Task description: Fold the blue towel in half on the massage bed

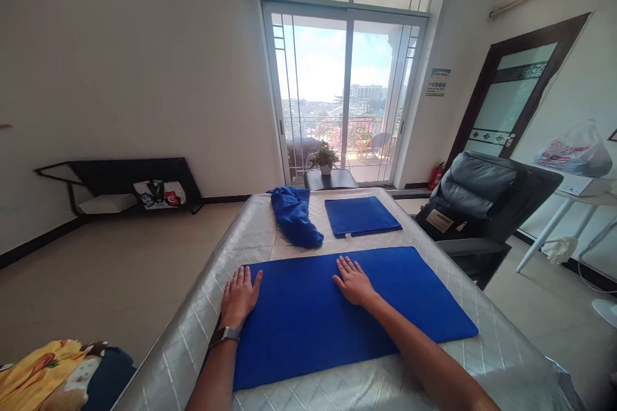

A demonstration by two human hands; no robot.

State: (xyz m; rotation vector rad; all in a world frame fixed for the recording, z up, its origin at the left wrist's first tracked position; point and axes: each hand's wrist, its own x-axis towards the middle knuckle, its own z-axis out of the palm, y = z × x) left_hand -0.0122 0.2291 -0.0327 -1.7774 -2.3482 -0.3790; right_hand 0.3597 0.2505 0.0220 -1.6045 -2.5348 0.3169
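Cloth (299, 334), blue and laid out flat, lies under both my palms on the silvery quilted mattress (183, 340), its long side running across in front of me. My left hand (240, 295) grips nothing; it rests palm down at the far left corner, fingers straight and fairly close together, thumb held apart, the outer fingers reaching past the cloth's left edge. My right hand (355, 282) is flattened too, with nothing pinched in it, fingers slightly parted near the far edge, around the middle of that side, and thumb out to the left.

My left forearm comes up from the bottom, close along the cloth's left edge, a watch (225, 335) around the wrist. My right forearm slants in from the lower right, crossing the near edge, so those fingers point away and leftward. Beyond my hands, well apart from them, are a crumpled blue fabric (295, 218) and, to its right, a smaller flat blue piece (364, 215).
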